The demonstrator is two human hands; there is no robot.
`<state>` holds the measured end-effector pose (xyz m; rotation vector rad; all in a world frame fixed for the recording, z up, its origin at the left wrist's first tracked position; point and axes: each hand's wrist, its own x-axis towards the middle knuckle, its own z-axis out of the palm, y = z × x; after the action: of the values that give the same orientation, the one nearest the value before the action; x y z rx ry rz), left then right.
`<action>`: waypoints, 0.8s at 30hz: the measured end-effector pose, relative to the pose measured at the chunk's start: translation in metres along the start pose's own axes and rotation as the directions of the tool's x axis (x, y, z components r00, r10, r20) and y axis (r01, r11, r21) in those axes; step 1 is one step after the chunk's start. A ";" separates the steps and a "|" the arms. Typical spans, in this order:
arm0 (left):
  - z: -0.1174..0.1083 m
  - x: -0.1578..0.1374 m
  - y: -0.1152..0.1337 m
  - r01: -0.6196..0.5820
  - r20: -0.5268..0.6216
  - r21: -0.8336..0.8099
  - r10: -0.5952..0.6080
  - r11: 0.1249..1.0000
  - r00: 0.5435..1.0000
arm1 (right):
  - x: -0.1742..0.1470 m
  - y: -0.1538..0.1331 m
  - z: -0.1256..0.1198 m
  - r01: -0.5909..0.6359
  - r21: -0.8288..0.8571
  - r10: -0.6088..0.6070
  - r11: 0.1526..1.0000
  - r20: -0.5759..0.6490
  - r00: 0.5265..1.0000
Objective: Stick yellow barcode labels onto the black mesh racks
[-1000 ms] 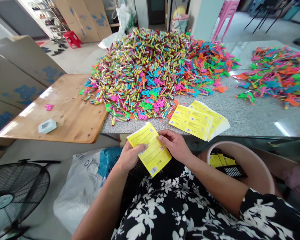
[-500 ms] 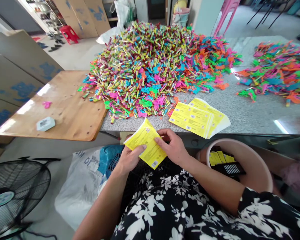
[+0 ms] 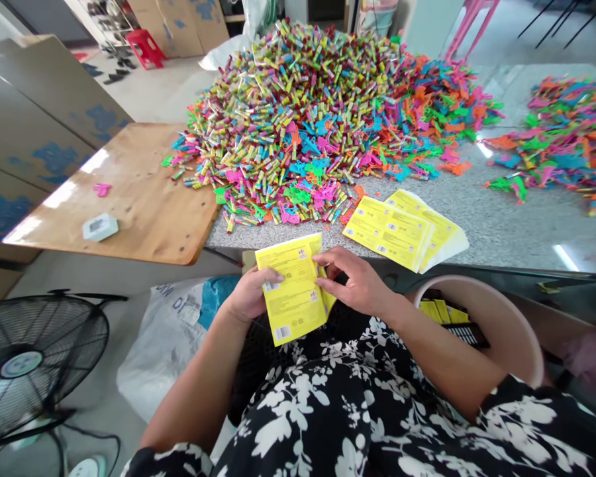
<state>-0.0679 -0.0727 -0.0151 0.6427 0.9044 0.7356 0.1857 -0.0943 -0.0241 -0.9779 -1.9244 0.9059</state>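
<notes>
Yellow printed sheets (image 3: 298, 308) with small text and barcodes are held in front of my lap, below the table edge. My left hand (image 3: 248, 293) grips them from the left, its thumb lying flat on the front. At their right edge is my right hand (image 3: 358, 281), closed with thumb and bent forefinger on the paper. A second yellow layer shows behind the front sheet near my right thumb; I cannot tell whether it is folded or separate. More yellow sheets (image 3: 390, 228) lie fanned on the grey speckled table (image 3: 506, 232), right of my hands.
A large heap of small colourful tubes and plastic pieces (image 3: 298, 112) covers the table's middle; another pile (image 3: 566, 139) lies right. A wooden board (image 3: 149, 192) bears a white hexagonal object (image 3: 100, 227). A pink bin (image 3: 514, 331) stands right, a black fan (image 3: 40, 364) left.
The sheets have turned more upright and a second yellow layer now shows at their right edge. My right hand has shifted slightly right. The camera view has moved a little.
</notes>
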 end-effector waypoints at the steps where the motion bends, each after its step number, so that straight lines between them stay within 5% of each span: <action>1: -0.001 0.001 0.001 0.009 0.022 0.007 -0.009 1.000 1.000 | 0.001 0.000 -0.002 0.013 -0.016 -0.012 1.000 0.010 1.000; 10: -0.003 0.006 0.002 0.089 0.206 -0.001 -0.087 0.996 0.975 | 0.011 -0.002 -0.005 0.255 -0.150 -0.251 0.955 0.044 0.967; 16: -0.017 -0.007 -0.007 0.006 0.343 -0.118 0.035 0.993 0.939 | 0.018 0.000 0.013 0.157 -0.167 -0.191 0.973 -0.209 0.959; 20: -0.015 -0.032 -0.013 -0.113 0.250 0.042 0.099 0.993 0.963 | 0.019 0.002 0.024 0.095 -0.354 -0.180 0.931 -0.217 0.959; 24: 0.000 -0.053 -0.020 -0.192 0.138 0.011 0.189 0.981 0.972 | 0.019 0.005 0.035 0.136 -0.454 -0.225 0.881 -0.148 0.963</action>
<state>-0.0840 -0.1261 -0.0063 0.7996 0.7331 0.8425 0.1497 -0.0839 -0.0375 -1.0730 -2.0473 0.2492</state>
